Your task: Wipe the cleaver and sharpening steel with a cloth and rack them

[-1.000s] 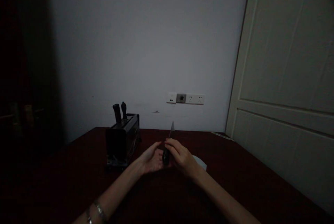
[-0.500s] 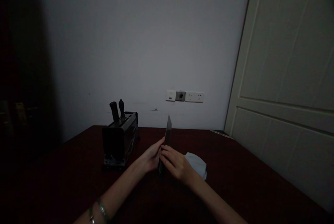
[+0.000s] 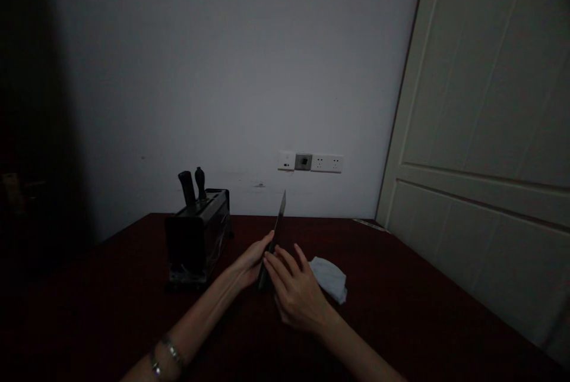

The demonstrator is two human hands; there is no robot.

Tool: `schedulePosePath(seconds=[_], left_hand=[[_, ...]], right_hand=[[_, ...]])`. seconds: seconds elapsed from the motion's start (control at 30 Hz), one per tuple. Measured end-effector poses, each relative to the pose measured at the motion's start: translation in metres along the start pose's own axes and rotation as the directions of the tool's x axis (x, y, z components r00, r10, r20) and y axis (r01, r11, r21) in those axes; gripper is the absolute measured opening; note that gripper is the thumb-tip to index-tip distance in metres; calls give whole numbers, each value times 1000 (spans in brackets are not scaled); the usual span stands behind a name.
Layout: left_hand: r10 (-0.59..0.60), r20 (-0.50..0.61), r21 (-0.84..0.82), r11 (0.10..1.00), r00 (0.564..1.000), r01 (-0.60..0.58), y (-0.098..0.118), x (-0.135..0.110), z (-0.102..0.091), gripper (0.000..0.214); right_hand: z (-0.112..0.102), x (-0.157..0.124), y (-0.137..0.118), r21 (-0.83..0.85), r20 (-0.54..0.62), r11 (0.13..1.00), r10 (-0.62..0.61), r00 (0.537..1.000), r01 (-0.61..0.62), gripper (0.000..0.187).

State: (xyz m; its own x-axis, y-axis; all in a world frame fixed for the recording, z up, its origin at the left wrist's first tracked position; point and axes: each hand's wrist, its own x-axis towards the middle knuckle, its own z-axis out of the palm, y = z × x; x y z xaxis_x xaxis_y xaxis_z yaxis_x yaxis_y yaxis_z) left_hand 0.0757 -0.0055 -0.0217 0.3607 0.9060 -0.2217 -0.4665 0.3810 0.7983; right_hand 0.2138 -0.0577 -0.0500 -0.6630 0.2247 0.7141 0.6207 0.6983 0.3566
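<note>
A knife stands tilted over the dark red table, its blade pointing up and away and its dark handle low between my hands. My left hand is closed on the handle from the left, with the thumb lying up along it. Just right of the handle, my right hand has its fingers stretched out, their tips touching or almost touching the handle. A crumpled white cloth lies on the table just right of my right hand.
A dark knife block with two black handles sticking up stands at the left of the table. A strip of wall sockets sits on the wall behind. A pale door closes the right side. The room is dim.
My right hand has loosened from the knife handle and now has its fingers stretched out. My left hand has closed on the handle. The view has shifted slightly.
</note>
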Motion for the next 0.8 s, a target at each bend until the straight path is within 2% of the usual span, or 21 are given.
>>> schedulePosePath(seconds=[0.07, 0.17, 0.23, 0.33, 0.4, 0.47, 0.63, 0.73, 0.8], left_hand=[[-32, -22, -46, 998, 999, 31, 3, 1, 2, 37], [-28, 54, -61, 998, 998, 31, 3, 4, 2, 40], [-70, 112, -66, 995, 991, 77, 2, 6, 1, 45], [-146, 98, -101, 983, 984, 156, -1, 7, -4, 49], [-158, 94, -137, 976, 983, 170, -2, 7, -7, 49], [-172, 121, -172, 966, 978, 191, -3, 8, -12, 49], [-217, 265, -242, 928, 940, 283, -3, 10, -28, 50], [-205, 344, -274, 912, 916, 306, -4, 9, -35, 47], [-203, 372, -285, 904, 906, 320, -4, 7, -38, 44]], right_hand=[[-6, -4, -2, 1, 42, 998, 55, 998, -55, 64], [-8, -12, 9, 17, -20, 995, 103, 994, -103, 67], [-3, -20, 25, 38, -61, 988, 151, 987, -148, 62], [9, -39, 50, 49, -30, 946, 321, 947, -319, 47], [18, -54, 61, 20, 27, 897, 440, 897, -441, 39], [24, -69, 66, -20, 119, 865, 500, 858, -501, 34], [26, -90, 67, -84, 360, 839, 528, 769, -537, 26], [25, -95, 67, -99, 427, 830, 534, 730, -550, 25], [27, -98, 67, -89, 433, 833, 526, 732, -545, 27]])
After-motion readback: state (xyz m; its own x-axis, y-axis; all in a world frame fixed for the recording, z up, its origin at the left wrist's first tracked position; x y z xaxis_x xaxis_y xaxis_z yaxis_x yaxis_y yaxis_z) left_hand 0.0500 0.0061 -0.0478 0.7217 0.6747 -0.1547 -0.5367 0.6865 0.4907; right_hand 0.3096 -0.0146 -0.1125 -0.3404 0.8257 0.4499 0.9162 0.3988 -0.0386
